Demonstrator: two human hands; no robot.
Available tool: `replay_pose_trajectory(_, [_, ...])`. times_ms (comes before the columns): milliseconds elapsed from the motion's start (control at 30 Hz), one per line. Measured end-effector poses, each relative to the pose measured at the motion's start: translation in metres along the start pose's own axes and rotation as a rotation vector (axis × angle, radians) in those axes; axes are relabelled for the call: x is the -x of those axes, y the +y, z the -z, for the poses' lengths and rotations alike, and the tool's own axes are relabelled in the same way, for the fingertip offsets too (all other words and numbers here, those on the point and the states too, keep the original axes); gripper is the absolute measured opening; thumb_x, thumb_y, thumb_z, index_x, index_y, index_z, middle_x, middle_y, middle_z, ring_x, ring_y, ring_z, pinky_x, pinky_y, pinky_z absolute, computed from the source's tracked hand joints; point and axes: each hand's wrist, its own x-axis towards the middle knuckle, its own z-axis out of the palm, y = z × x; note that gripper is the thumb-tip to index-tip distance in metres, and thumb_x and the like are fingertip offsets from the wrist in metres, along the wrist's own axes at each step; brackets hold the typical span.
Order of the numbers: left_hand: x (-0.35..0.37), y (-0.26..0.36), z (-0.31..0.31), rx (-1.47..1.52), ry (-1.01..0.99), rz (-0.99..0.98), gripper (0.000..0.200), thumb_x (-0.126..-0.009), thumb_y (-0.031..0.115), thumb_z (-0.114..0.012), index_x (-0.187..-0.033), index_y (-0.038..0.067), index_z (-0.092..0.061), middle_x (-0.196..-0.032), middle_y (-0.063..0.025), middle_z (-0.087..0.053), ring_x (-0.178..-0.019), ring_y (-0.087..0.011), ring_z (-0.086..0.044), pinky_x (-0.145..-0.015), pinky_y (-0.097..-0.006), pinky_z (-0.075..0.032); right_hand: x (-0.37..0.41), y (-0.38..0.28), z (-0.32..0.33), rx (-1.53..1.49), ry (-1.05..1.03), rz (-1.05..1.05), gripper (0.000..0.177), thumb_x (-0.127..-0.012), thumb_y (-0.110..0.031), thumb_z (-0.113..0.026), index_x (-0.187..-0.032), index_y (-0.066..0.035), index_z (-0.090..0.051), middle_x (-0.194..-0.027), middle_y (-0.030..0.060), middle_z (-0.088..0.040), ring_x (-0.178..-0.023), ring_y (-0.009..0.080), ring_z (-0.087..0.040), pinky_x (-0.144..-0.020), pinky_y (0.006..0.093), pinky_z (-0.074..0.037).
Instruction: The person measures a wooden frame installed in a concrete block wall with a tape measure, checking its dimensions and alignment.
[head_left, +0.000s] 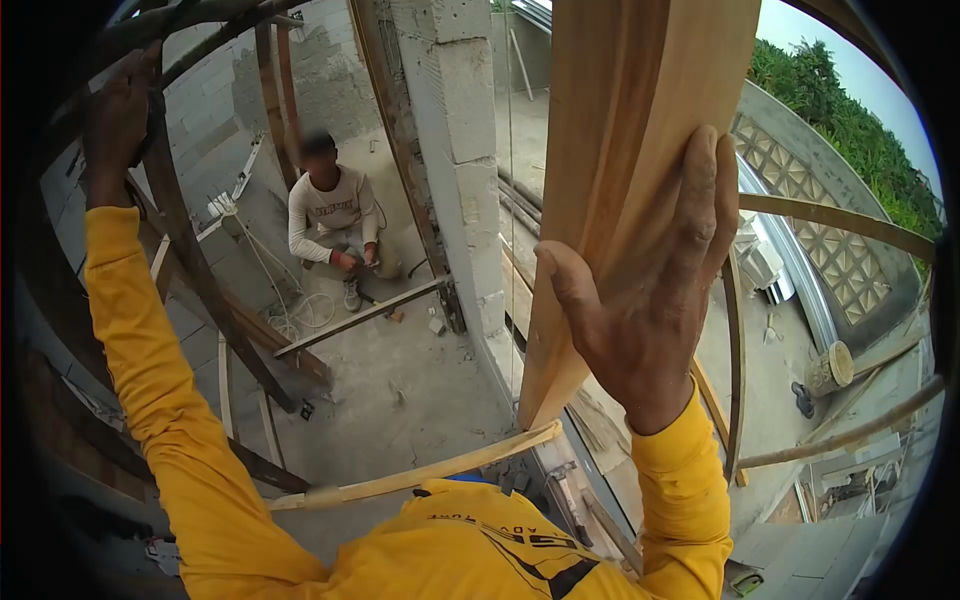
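A long, planed wooden door-frame piece [610, 210] with a grooved profile stands upright in front of me, slightly tilted. My right hand [655, 300] lies flat against its right side, fingers stretched upward and thumb apart on its face. At the upper left, my left hand [118, 125] is raised and closed around a dark wooden pole [165, 70]; shadow hides part of its fingers. Just left of the frame piece rises a grey block wall edge [465, 150].
A person [335, 210] in a light shirt sits on the concrete floor below. Cables [290, 310] lie beside them. A thin wooden bar [430, 468] crosses before my chest. Dark scaffold poles [205, 290] stand left; more poles [840, 225] and a bucket [830, 368] are at right.
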Motion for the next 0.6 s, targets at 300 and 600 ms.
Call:
replay_pose_trajectory(300, [0.287,0.083,0.011,0.331,-0.828,0.333,0.048,-0.103,0.046,-0.054,-0.085,0.001,-0.057,-0.069,-0.0121,-0.051,-0.062,-0.0238,-0.045,-0.063,-0.0358,-0.042,0.032,-0.015,0.070,0.024,-0.091,-0.099,0.075,-0.092,-0.038,-0.071,-0.151,-0.006,-0.037,-0.154,0.0178,-0.041,-0.138,0.0332,-0.046,-0.105,0.0457,-0.048])
replay_pose_trajectory(600, [0.512,0.178,0.017,0.956,-1.949,0.462,0.047,-0.102,0.041,-0.057,-0.073,0.003,-0.060,-0.062,-0.0009,-0.049,-0.061,-0.0127,-0.044,-0.060,-0.0319,-0.040,0.137,-0.033,0.145,0.070,-0.179,-0.607,0.059,-0.097,-0.037,-0.064,-0.145,-0.007,-0.047,-0.152,0.0193,-0.045,-0.136,0.0320,-0.049,-0.104,0.0424,-0.048])
